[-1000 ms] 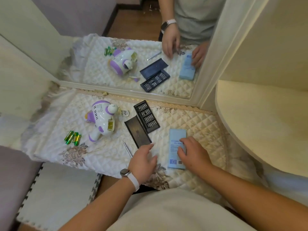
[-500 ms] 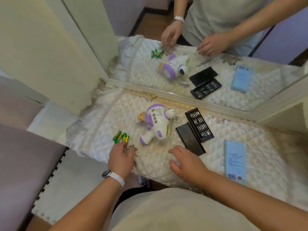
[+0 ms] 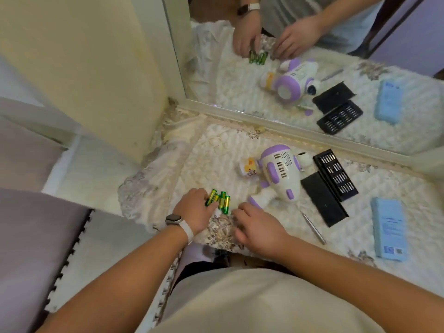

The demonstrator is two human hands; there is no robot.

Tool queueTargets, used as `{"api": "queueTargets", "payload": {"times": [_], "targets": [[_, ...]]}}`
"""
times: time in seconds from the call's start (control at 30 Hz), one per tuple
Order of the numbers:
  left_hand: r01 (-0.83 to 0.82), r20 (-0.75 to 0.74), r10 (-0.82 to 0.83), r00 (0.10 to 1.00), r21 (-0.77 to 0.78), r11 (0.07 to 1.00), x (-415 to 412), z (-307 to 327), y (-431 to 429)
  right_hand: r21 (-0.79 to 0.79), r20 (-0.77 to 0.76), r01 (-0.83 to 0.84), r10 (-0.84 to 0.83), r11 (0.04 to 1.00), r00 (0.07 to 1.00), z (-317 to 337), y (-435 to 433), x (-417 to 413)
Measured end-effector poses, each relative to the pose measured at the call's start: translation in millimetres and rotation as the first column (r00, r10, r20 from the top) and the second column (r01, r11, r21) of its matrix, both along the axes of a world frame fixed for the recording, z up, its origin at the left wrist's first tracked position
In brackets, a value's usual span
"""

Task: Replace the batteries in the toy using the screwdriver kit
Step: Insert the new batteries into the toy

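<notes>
Toy: a white and purple plastic robot-shaped toy (image 3: 280,175) lies on its side at the centre of the frame, on a cream quilted cloth covering the surface (image 3: 276,224), just below a framed mirror (image 3: 312,75). Lower left of it sits a loose cluster of green and yellow cylinder batteries (image 3: 219,201), probably laid out within easy reach. The left hand (image 3: 195,210), with a white-strapped watch on its wrist, touches the cluster; its grip is partly curled, and I cannot tell whether it has closed on a battery. The right hand (image 3: 258,227) rests open on the cloth just beside the batteries, holding nothing. Right of the toy lie a black tray of screwdriver bits (image 3: 336,174), its flat black lid (image 3: 323,198), a thin silver screwdriver handle (image 3: 313,227) and a pale blue rectangular box (image 3: 388,228). Compared with half a second ago, the left hand has reached the batteries, and the right hand has moved left toward them.
</notes>
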State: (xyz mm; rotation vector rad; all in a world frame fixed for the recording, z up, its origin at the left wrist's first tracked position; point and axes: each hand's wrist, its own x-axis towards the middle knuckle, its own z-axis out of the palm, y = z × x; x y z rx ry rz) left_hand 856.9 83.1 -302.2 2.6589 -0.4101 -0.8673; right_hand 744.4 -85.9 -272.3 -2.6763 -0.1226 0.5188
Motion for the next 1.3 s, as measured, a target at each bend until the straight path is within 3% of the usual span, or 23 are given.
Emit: {"api": "queueTargets", "payload": {"times": [0.13,0.37,0.47,0.6,0.8,1.07,1.3], "targets": [[0.182,-0.022,-0.181,0.983,0.068,0.981,7.4,6.6,-3.3,-0.009,-0.032,0.036,-0.036,0.999,0.999,-4.0,12.9,11.4],[0.178,-0.011,-0.178,0.984,-0.005,0.984,0.8,9.0,5.2,0.058,-0.102,0.238,-0.231,0.97,0.968,-3.4,23.2,25.8],[0.085,-0.061,-0.095,0.994,-0.147,0.985,-1.6,12.8,11.4,0.159,-0.16,0.349,-0.325,0.923,0.932,0.4,23.8,32.9],[-0.051,-0.165,-0.007,0.986,-0.347,0.936,-11.4,25.1,15.5,0.346,-0.267,0.511,-0.44,0.787,0.857,11.5,22.5,39.3],[-0.275,-0.377,0.063,0.924,-0.541,0.794,-27.7,52.4,-1.4,0.522,-0.287,0.547,-0.469,0.655,0.835,30.8,10.4,33.7],[-0.245,-0.299,0.069,0.952,-0.603,0.759,-37.4,83.6,-45.8,0.595,-0.226,0.586,-0.586,0.55,0.778,61.3,-40.8,6.4],[0.019,-0.077,-0.079,0.994,-0.586,0.81,-53.5,104.4,-97.4,0.573,-0.156,0.603,-0.648,0.555,0.746,86.9,-102.1,-33.5]]}}
